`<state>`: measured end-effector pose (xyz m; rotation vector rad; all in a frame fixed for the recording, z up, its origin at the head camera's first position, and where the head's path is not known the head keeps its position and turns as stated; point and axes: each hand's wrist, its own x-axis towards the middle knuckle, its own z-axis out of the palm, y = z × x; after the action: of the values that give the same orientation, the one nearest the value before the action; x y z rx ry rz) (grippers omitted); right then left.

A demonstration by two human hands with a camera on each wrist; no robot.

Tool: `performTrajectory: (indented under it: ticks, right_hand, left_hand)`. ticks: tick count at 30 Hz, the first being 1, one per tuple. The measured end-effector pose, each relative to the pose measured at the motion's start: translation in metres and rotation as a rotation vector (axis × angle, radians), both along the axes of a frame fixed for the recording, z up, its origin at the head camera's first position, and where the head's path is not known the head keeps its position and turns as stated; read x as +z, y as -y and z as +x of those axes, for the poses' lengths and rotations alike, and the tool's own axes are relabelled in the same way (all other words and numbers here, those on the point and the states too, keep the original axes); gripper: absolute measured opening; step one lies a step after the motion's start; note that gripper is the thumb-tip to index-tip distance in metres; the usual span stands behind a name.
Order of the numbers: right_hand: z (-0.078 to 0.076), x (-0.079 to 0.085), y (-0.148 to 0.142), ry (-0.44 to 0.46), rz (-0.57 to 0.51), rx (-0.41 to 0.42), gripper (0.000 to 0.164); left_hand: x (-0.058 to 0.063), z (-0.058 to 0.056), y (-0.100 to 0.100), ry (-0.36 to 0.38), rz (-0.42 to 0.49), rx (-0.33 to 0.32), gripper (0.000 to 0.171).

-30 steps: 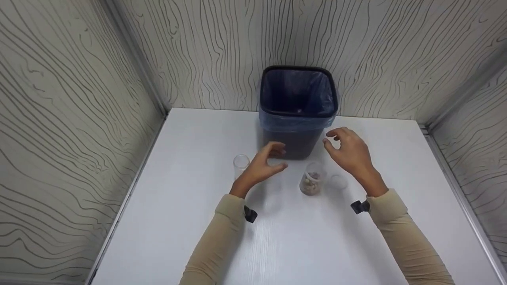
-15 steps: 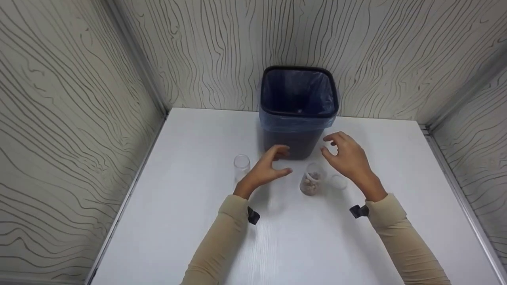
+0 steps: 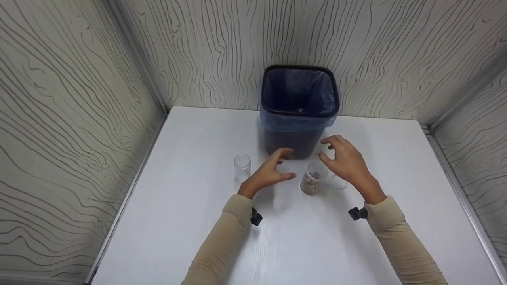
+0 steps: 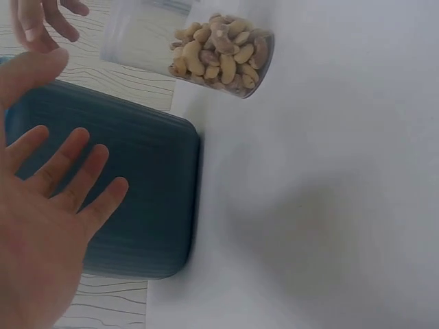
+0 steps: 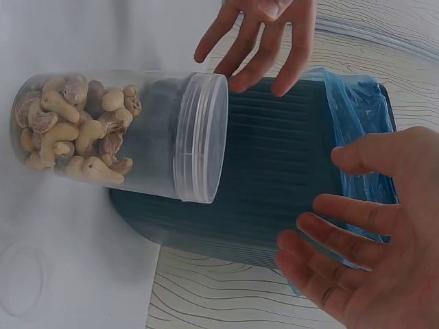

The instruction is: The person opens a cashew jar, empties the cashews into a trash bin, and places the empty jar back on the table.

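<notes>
A clear jar (image 3: 311, 184) about half full of cashews (image 5: 75, 127) stands on the white table between my hands. Its threaded rim faces up. My left hand (image 3: 269, 172) hovers to the left of this jar, thumb apart from the fingers. On the other side, my right hand (image 3: 345, 158) hangs above and just right of the jar, fingers loosely bent. Neither hand touches anything. A round clear lid (image 3: 339, 182) lies flat beside the jar, partly behind the right hand. To the left of my left hand stands a second clear jar (image 3: 242, 168) with nothing visible inside.
A dark bin (image 3: 291, 138) lined with a blue bag (image 3: 295, 122) stands behind the jars, near the patterned back wall (image 3: 214, 51). Patterned panels also flank the white table (image 3: 190, 158) on both sides.
My left hand has moved right and slightly nearer, toward the jar of cashews. My right hand has come a little left and lower in the view. The jars stay in place.
</notes>
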<state>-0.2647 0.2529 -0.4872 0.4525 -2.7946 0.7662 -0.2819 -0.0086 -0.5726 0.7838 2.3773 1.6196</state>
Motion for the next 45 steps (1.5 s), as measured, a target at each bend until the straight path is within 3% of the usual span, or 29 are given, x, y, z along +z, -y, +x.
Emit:
performTrajectory:
  ticks: [32, 45]
  right_hand:
    - [0.011, -0.014, 0.003, 0.138, 0.082, 0.083, 0.05]
    - [0.016, -0.021, 0.009, 0.145, 0.113, 0.115, 0.053]
  left_hand:
    - [-0.024, 0.003, -0.031, 0.059, -0.097, -0.055, 0.086]
    - [-0.035, 0.013, -0.045, 0.069, -0.104, -0.073, 0.091]
